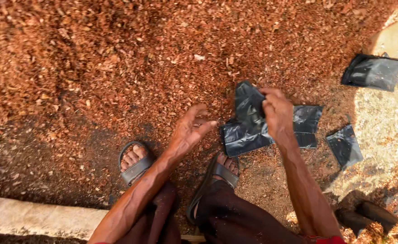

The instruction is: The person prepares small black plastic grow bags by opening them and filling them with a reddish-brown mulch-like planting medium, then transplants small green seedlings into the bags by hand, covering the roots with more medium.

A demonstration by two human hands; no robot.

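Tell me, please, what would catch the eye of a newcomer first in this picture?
First, the right hand at centre lifts a crumpled black plastic bag, while the open left hand waits beside it. A reddish-brown heap of husk fills the ground behind, and more black bags lie to the right.

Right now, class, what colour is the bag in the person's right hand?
Black, glossy plastic bag, clearest in the head view.

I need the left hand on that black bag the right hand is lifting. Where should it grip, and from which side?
Probably the bag's lower left corner, coming in from the left. The right hand pinches its upper part, so the crumpled lower part hangs toward the open left hand, which is closest to that edge. The other flat bags lie behind it, to the right.
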